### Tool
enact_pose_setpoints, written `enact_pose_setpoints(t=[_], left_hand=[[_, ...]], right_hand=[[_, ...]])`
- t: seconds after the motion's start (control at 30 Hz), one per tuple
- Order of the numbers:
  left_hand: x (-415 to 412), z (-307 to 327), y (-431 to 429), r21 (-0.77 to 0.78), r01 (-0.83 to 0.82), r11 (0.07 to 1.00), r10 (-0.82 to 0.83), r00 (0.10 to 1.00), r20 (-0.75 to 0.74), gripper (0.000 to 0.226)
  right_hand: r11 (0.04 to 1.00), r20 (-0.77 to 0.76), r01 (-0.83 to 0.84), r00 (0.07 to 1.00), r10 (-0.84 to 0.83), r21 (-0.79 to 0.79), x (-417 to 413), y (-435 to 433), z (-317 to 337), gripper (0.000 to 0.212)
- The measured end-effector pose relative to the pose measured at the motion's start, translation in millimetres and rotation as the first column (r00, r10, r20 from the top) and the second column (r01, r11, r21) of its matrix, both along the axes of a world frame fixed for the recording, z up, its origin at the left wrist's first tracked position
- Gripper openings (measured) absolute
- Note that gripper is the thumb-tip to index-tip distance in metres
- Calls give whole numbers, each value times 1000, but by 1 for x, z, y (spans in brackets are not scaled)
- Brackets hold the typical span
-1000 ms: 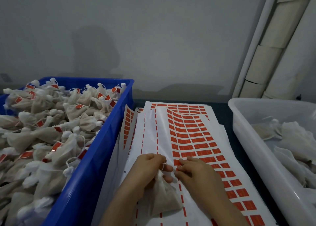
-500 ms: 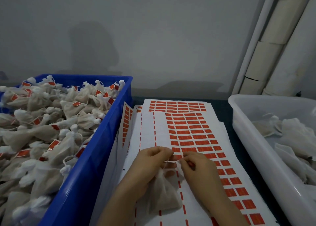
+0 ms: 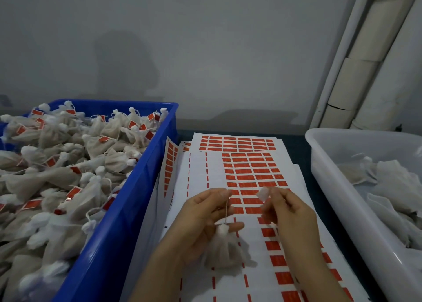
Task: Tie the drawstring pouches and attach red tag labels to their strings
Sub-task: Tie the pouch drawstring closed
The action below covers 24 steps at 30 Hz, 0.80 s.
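A small beige drawstring pouch hangs over the label sheets, its neck bunched shut. My left hand pinches the top of its string between thumb and forefinger, so the string runs straight down to the pouch. My right hand is to the right of it and pinches a peeled label that shows its pale back side. Sheets of red tag labels lie under both hands.
A blue crate on the left is heaped with tied pouches carrying red tags. A white tub on the right holds flat white pouches. A grey wall and pale pipes stand behind.
Both hands rose from the sheet. My left hand lifted the pouch by its string, and my right hand pulled away to the right with a label peeled off the sheet.
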<state>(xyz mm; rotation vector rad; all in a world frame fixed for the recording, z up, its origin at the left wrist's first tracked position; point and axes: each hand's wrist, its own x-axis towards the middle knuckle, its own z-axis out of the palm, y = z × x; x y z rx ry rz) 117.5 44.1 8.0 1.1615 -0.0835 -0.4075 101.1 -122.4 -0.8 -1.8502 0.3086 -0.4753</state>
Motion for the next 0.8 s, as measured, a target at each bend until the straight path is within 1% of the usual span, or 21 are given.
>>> enact_pose_setpoints(t=[0.07,0.17,0.23,0.27,0.4,0.5,0.57,0.67,0.8], left_hand=[[1,1,0,-53,-32,998,32,999,-2,22],[2,2,-1,-57,-70,996,70,998,-3,27],[2,2,-3,-43,-77,996,77,997,-3,24],[1,3,-4,-37,-80,996,79,997,-5,22],[-1,3,-8,-22,-75,997,75,997,-7,18],[-2,3,-11,-3,-71,997,71,997,-5,18],[-3,3,-12,8,-68,998,68,998,-3,16],[-6,3,-13,13,-65,998,64,998,17,13],[-8,4,-14,30,-64,998,62,997,39,29]], right_hand=[[999,29,-44,999,43,22,-1,1,2,18],[999,63,-52,997,51,15,-1,3,4,7],[999,105,-32,994,29,27,-2,1,5,18],[999,121,-29,992,24,46,-2,0,5,20],[988,147,-78,987,58,136,-5,-2,9,10],[973,182,-135,978,100,188,-8,0,13,13],[967,201,-186,968,150,174,-11,1,15,16],[949,216,-289,941,259,123,-16,4,20,14],[929,229,-358,916,331,90,-18,10,21,21]])
